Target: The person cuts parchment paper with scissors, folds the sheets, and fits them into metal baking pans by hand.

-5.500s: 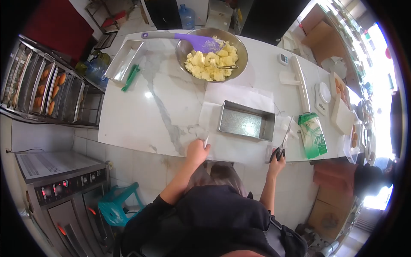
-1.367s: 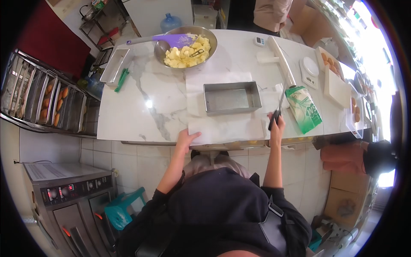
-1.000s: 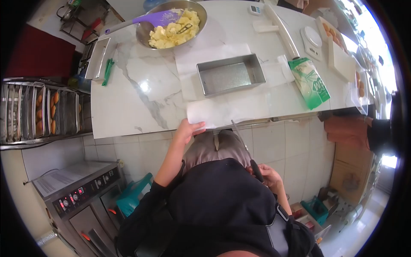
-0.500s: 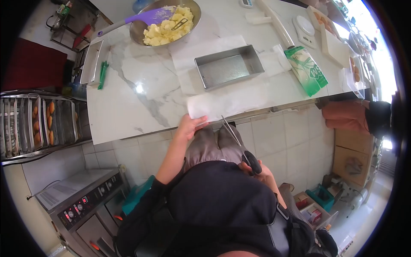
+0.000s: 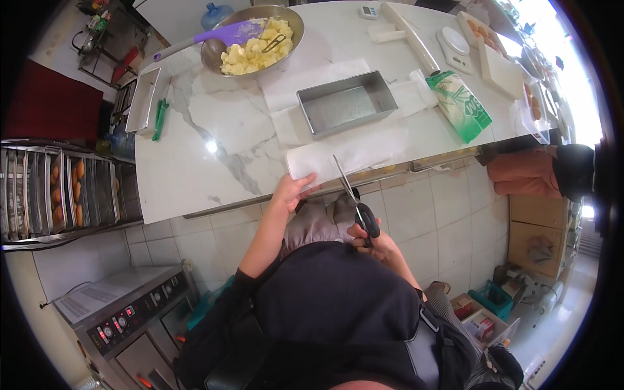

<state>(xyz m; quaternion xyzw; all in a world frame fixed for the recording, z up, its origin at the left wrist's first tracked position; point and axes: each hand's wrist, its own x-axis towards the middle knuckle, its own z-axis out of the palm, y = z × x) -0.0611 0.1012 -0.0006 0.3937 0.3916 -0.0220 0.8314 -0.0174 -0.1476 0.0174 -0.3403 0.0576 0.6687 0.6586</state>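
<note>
My left hand [image 5: 294,190] grips the near left edge of a white sheet of parchment paper [image 5: 318,158] that hangs slightly over the table's front edge. In my right hand [image 5: 378,243] is a pair of scissors [image 5: 368,221] with black handles. Its blades point up at the paper's front edge; whether they touch it I cannot tell. Just behind the paper sits a rectangular metal loaf tin [image 5: 350,104], lying on more white paper.
A steel bowl [image 5: 212,60] holds yellow lumps and a purple spatula [image 5: 229,32]. Right of the tin lie a green-white bag [image 5: 459,107], a roll [image 5: 416,45] and a scale [image 5: 455,47]. Another tin [image 5: 143,101] stands left. A person's legs [image 5: 523,170] are at right.
My right hand has raised the scissors forward and slightly left, bringing the blades up over the paper's front edge. My left hand stays on the paper.
</note>
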